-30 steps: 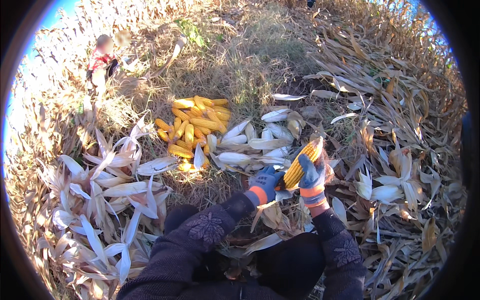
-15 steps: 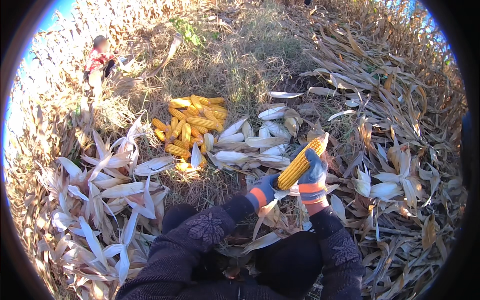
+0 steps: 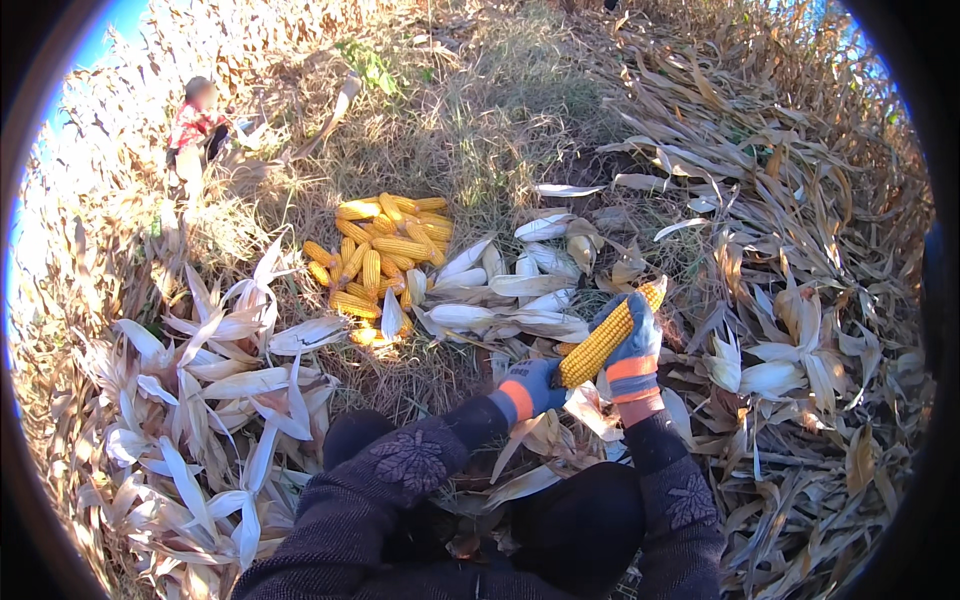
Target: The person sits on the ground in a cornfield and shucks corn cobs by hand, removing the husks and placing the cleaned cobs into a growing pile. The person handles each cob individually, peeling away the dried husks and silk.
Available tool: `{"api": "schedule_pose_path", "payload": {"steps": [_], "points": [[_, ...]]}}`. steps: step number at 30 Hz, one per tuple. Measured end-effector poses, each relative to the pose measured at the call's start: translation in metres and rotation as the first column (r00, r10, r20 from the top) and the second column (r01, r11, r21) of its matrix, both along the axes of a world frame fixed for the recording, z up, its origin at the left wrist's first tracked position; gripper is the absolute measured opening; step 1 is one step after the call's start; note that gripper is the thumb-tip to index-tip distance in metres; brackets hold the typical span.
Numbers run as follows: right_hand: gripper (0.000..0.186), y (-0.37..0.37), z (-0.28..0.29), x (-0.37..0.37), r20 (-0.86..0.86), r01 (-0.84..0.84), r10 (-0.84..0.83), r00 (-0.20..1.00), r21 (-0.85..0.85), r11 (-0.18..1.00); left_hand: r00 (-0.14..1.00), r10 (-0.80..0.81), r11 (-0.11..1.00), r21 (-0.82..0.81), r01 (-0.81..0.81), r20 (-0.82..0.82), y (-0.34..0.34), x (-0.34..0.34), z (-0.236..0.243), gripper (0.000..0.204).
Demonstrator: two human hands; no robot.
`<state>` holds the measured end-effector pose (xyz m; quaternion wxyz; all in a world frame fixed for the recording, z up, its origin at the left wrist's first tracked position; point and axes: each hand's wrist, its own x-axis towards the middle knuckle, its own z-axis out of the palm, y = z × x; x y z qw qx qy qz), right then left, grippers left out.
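My right hand (image 3: 632,340), in a blue-grey glove with an orange band, is wrapped round a husked yellow ear of corn (image 3: 597,343), which tilts up to the right. More yellow kernels show behind it; whether they belong to a second ear I cannot tell. At the lower end, my left hand (image 3: 537,387), gloved alike, is closed against the ear, its fingertips hidden. A pale piece of husk (image 3: 594,410) hangs just below. Ahead of my left hand lies a heap of bare yellow ears (image 3: 385,250). Beside it are several ears still in pale husks (image 3: 510,290).
Loose husks (image 3: 230,390) are piled at my left. Dry stalks and leaves (image 3: 790,200) cover the ground on the right. Dry grass (image 3: 500,120) stretches ahead. A person in a red top (image 3: 192,125) crouches far left, near standing dry corn (image 3: 260,30).
The ear has turned and dropped slightly in my right hand, and its pale tip no longer shows. My left hand has shifted slightly right and down. The heaps stay as they were.
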<state>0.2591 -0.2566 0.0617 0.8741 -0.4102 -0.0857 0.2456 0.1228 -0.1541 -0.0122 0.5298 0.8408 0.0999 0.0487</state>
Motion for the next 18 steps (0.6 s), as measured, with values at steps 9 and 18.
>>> {"api": "schedule_pose_path", "payload": {"steps": [9, 18], "points": [[0.032, -0.005, -0.006, 0.01, -0.143, -0.04, 0.038, 0.989, -0.011, 0.999, 0.987, -0.048, 0.962, 0.26, 0.087, -0.153, -0.003, -0.012, 0.046, 0.041], [0.034, -0.007, -0.01, 0.017, -0.268, -0.081, 0.057, 0.962, -0.08, 0.993, 0.988, -0.1, 0.889, 0.436, 0.14, -0.115, -0.006, -0.016, 0.048, 0.038]]}}
